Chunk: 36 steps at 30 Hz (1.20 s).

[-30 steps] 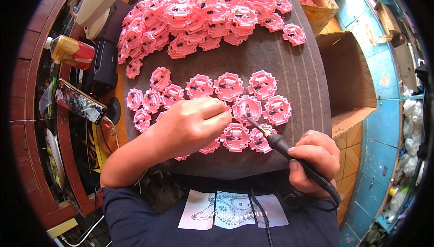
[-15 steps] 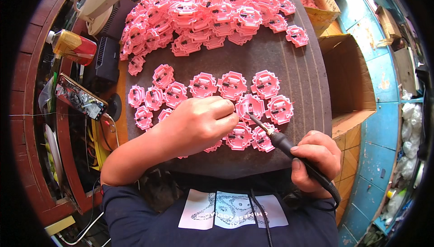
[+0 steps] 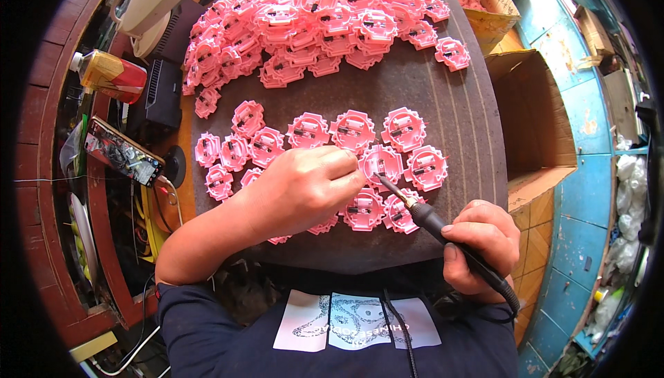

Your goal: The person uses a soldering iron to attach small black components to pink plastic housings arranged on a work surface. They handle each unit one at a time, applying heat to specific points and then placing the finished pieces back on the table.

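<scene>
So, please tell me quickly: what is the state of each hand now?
Left hand: closed, curled inward; whether it holds anything cannot be told.
Right hand: closed, holding the soldering iron by its black handle.

Bright light covers the desk (image 3: 449, 115), strongest at the far side, where the pile of pink parts (image 3: 311, 22) pales toward white. The back of the left hand (image 3: 315, 183) shines softly. Deep shadow fills the gap below the desk's near edge. Fisheye distortion bends the blue cabinets (image 3: 582, 184) at right; black rounds off the corners, and the smallest details blur.
</scene>
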Available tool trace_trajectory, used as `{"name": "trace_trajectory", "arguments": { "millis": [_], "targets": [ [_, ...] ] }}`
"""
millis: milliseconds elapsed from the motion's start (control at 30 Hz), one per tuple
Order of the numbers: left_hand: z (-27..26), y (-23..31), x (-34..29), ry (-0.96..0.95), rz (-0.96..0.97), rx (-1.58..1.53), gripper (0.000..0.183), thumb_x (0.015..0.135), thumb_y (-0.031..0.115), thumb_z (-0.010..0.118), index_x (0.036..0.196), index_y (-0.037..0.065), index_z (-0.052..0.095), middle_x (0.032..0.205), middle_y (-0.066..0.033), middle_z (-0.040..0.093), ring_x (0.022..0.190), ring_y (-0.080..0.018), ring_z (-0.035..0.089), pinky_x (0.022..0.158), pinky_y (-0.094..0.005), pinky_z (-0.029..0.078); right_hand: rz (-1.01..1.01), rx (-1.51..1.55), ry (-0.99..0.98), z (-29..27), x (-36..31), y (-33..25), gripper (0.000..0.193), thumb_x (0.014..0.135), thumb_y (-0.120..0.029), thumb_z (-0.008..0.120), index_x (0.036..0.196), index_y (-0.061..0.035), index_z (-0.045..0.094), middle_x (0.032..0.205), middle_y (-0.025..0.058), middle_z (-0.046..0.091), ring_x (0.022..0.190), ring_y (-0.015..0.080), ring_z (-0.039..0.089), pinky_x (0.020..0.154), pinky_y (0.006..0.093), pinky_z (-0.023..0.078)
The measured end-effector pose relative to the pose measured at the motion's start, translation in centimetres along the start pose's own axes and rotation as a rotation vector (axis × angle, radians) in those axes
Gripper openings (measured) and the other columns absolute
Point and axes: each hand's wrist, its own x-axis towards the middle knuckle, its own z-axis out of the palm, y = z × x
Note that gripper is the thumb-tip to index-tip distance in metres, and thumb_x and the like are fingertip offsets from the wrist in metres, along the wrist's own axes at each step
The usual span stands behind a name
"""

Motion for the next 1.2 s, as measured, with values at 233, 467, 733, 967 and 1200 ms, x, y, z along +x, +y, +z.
{"name": "trace_trajectory", "arguments": {
  "millis": [233, 467, 733, 967, 1200],
  "targets": [
    [-0.3, 0.3, 0.0, 0.009, -0.025, 0.000, 0.023, 0.080, 0.000, 0.077, 0.101, 0.000, 0.068, 0.094, -0.0118, 0.067, 0.079, -0.0296, 0.070, 0.065, -0.0408, 0.057, 0.000, 0.008, 0.008, 0.0, -0.2, 0.0, 0.036, 0.064, 0.003, 0.076, 0.100, -0.0005, 0.070, 0.073, 0.0108, 0.064, 0.054, 0.0244, 0.061, 0.050, 0.0353, 0.048],
    [-0.9, 0.5, -0.7, 0.051, -0.059, -0.016, 0.023, 0.079, -0.003, 0.078, 0.100, -0.001, 0.069, 0.092, -0.0115, 0.067, 0.077, -0.0297, 0.070, 0.065, -0.0405, 0.057, 0.098, -0.016, 0.000, 0.1, -0.5, -0.6, 0.023, 0.072, -0.005, 0.072, 0.095, -0.0030, 0.070, 0.076, 0.0117, 0.063, 0.063, 0.0248, 0.062, 0.058, 0.0355, 0.049],
    [-2.3, 1.6, -1.3, 0.032, -0.084, 0.018, 0.027, 0.079, -0.003, 0.078, 0.105, -0.001, 0.070, 0.091, -0.0126, 0.067, 0.077, -0.0303, 0.069, 0.065, -0.0403, 0.057, 0.033, -0.050, 0.051, -0.2, -0.7, -0.8, 0.033, 0.066, -0.001, 0.076, 0.099, -0.0019, 0.071, 0.072, 0.0107, 0.063, 0.053, 0.0242, 0.060, 0.050, 0.0345, 0.047],
    [-1.6, 2.5, -2.2, 0.052, -0.056, -0.043, 0.026, 0.080, 0.000, 0.078, 0.105, -0.001, 0.070, 0.090, -0.0119, 0.065, 0.077, -0.0297, 0.069, 0.062, -0.0393, 0.056, 0.058, -0.013, 0.069, -0.8, -1.6, -2.4, 0.028, 0.070, -0.005, 0.076, 0.097, -0.0023, 0.071, 0.069, 0.0094, 0.063, 0.054, 0.0226, 0.059, 0.050, 0.0343, 0.047],
    [-1.5, 3.1, -2.3, -0.013, -0.050, -0.034, 0.025, 0.081, 0.001, 0.078, 0.104, 0.000, 0.070, 0.092, -0.0104, 0.066, 0.075, -0.0272, 0.069, 0.060, -0.0382, 0.055, 0.057, -0.019, 0.022, -0.9, -2.2, -2.8, 0.030, 0.069, -0.006, 0.076, 0.098, -0.0032, 0.071, 0.071, 0.0096, 0.064, 0.054, 0.0237, 0.059, 0.052, 0.0351, 0.048]
  ]
}}
